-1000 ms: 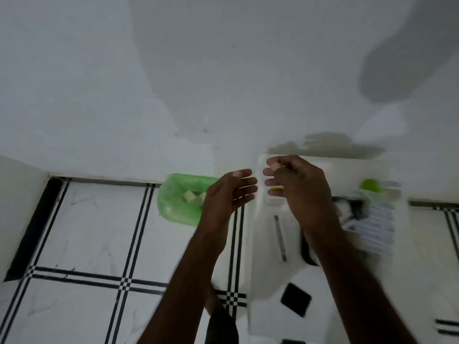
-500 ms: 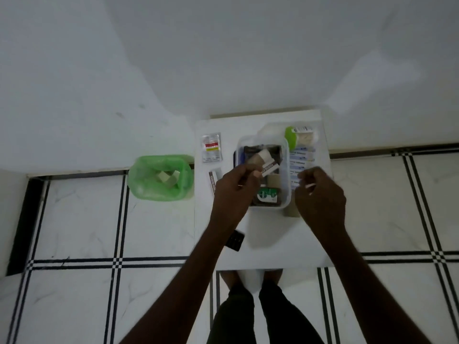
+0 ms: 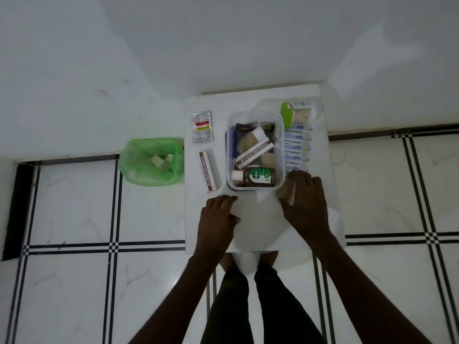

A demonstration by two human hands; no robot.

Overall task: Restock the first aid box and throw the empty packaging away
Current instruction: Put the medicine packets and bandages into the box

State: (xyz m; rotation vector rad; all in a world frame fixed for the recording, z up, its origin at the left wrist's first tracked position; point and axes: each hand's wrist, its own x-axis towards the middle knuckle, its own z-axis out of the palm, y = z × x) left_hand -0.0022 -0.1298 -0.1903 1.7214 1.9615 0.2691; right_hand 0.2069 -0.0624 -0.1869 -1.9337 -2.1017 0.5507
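Note:
The clear first aid box (image 3: 280, 135) stands on the small white table (image 3: 258, 227). Inside lie a Dettol bottle (image 3: 257, 177), an ointment carton (image 3: 253, 155), tan bandage rolls and a dark packet. A second ointment carton (image 3: 207, 171) and a foil sachet (image 3: 202, 126) lie left of the box. A strip of antiseptic bandages (image 3: 296, 147) and a green-lidded swab pack (image 3: 296, 112) lie to its right. My left hand (image 3: 218, 214) rests on the table in front of the box, holding nothing. My right hand (image 3: 304, 202) lies by the box's near right corner, fingers on a pale thin wrapper (image 3: 285, 193).
A green bin bag (image 3: 151, 161) with cardboard pieces inside sits on the tiled floor just left of the table. The white wall runs behind the table. My legs stand at the table's near edge.
The view swung from the bin bag to the table. My left hand set an ointment carton into the first aid box, then drew back to the table's front. My right hand lowered beside the box.

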